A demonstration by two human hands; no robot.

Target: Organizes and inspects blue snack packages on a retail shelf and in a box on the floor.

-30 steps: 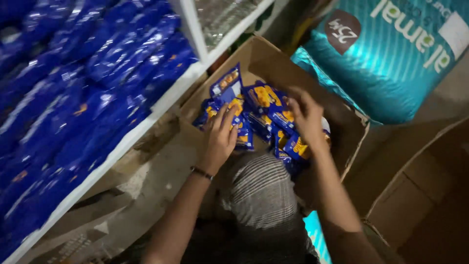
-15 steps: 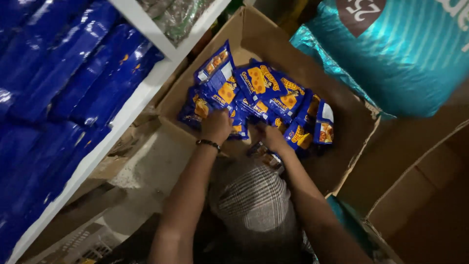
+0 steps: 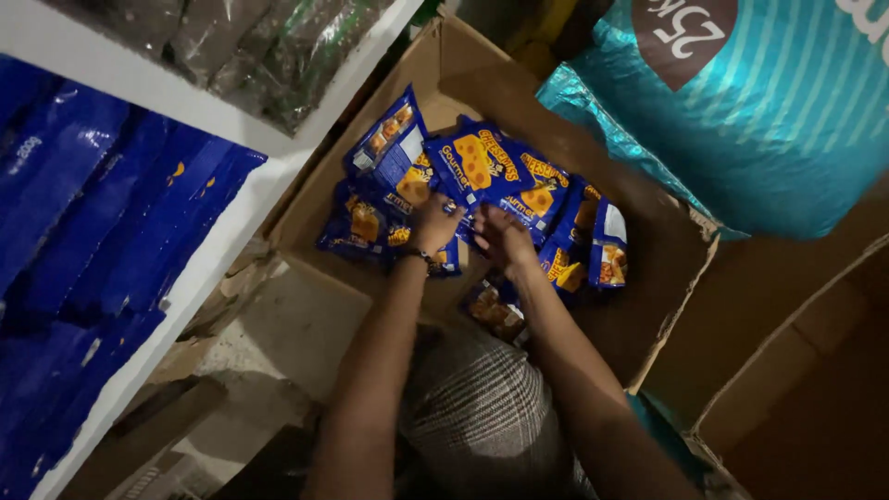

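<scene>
Where two hands (image 3: 468,227) meet: nine-odd snack packets (image 3: 505,176).

dim scene, light from above. glare on the blue packs (image 3: 111,231) at left and the teal sack (image 3: 741,120). box (image 3: 648,278) interior shadowed. lower corners dark. hands (image 3: 468,227) slightly motion-blurred; edges soft.

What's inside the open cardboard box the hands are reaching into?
The cardboard box holds blue snack packets with orange pictures, piled loosely. The left hand and right hand rest on them. Anything beneath the pile is covered.
</scene>
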